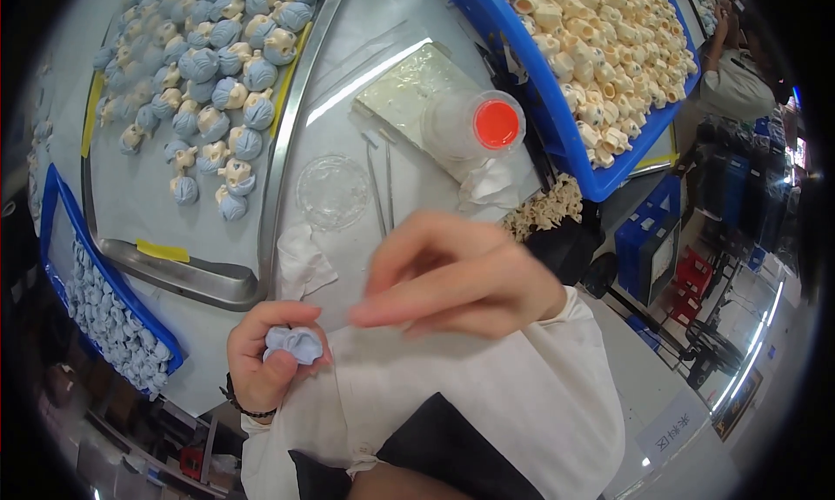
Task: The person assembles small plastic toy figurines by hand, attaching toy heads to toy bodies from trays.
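My left hand (265, 352) holds a small light-blue moulded piece (300, 343), which looks like a doll's hair part, between thumb and fingers in front of my body. Just right of it, my right hand (465, 278) hovers over my lap, its fingers reaching toward the piece and smeared by motion. I cannot make out whether anything sits between those fingers. Beyond the hands lie thin metal tools (389, 183), a round clear dish (333, 192) and a crumpled white tissue (304, 261).
A metal-rimmed tray (200, 278) at left bears many blue-haired doll heads (213, 122). Below it, a blue tray (170, 339) holds blue pieces. A blue bin (596, 183) of cream parts stands far right. A clear container with a red top (497, 124) stands near a pale slab (404, 87).
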A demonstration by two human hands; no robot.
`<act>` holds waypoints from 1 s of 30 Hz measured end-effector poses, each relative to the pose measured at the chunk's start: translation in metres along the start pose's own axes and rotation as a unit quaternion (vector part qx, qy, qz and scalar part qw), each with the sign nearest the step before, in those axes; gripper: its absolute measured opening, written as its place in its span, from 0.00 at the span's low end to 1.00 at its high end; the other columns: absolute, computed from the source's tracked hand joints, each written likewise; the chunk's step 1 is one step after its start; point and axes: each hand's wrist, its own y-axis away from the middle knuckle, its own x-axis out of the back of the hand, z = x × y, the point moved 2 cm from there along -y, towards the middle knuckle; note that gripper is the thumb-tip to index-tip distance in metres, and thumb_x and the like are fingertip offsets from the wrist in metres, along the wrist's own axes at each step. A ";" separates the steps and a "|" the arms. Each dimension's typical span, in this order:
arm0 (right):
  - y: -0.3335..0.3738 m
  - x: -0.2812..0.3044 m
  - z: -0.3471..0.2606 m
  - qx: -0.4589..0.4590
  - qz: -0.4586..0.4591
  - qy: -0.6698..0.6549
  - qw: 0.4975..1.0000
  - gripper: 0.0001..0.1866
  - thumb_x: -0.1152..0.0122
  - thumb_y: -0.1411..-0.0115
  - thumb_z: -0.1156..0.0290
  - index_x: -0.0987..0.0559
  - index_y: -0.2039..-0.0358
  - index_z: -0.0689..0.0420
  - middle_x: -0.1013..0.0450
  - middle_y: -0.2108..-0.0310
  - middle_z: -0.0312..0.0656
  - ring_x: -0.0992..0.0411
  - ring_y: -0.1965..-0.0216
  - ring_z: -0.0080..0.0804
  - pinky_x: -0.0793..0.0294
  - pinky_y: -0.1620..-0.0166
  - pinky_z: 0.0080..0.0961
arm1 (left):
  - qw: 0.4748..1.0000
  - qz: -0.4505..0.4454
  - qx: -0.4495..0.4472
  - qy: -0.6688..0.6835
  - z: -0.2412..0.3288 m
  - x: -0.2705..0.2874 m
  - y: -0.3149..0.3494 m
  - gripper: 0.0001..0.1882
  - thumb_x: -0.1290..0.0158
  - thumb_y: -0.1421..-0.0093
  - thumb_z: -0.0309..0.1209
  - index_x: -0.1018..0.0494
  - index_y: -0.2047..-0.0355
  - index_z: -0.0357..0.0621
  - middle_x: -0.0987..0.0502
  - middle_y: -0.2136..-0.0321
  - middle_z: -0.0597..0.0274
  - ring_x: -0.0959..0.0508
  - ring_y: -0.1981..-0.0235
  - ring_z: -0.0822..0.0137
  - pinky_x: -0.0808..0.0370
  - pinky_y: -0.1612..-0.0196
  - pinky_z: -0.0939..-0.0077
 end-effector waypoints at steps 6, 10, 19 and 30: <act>-0.001 -0.031 0.007 0.029 0.002 0.080 0.996 0.16 0.38 0.53 0.75 0.27 0.62 0.65 0.29 0.69 0.45 0.29 0.71 0.34 0.29 0.70 0.23 | 0.991 0.028 -0.005 -0.131 0.002 -0.009 0.000 0.23 0.51 0.44 0.39 0.33 0.59 0.28 0.25 0.72 0.55 0.26 0.74 0.72 0.31 0.70 0.83; -0.003 -0.039 0.004 0.085 -0.030 0.203 0.975 0.19 0.37 0.57 0.77 0.27 0.62 0.65 0.29 0.69 0.44 0.29 0.72 0.34 0.28 0.71 0.24 | 0.986 0.012 -0.003 -0.164 -0.005 -0.002 0.005 0.25 0.51 0.45 0.44 0.33 0.61 0.29 0.26 0.73 0.57 0.26 0.73 0.72 0.31 0.71 0.84; -0.002 -0.042 0.000 0.081 -0.052 0.172 0.980 0.22 0.37 0.60 0.81 0.25 0.60 0.63 0.31 0.67 0.44 0.30 0.68 0.36 0.29 0.68 0.24 | 0.986 -0.046 -0.033 -0.155 -0.004 -0.004 0.007 0.19 0.53 0.43 0.36 0.32 0.61 0.28 0.25 0.74 0.57 0.26 0.72 0.71 0.31 0.67 0.81; -0.008 -0.023 -0.014 0.108 -0.019 0.221 0.969 0.18 0.39 0.61 0.81 0.24 0.65 0.62 0.30 0.71 0.45 0.31 0.70 0.34 0.32 0.69 0.24 | 0.985 -0.040 -0.065 -0.155 -0.002 -0.002 0.002 0.16 0.53 0.43 0.34 0.31 0.61 0.32 0.25 0.73 0.59 0.27 0.73 0.74 0.32 0.67 0.83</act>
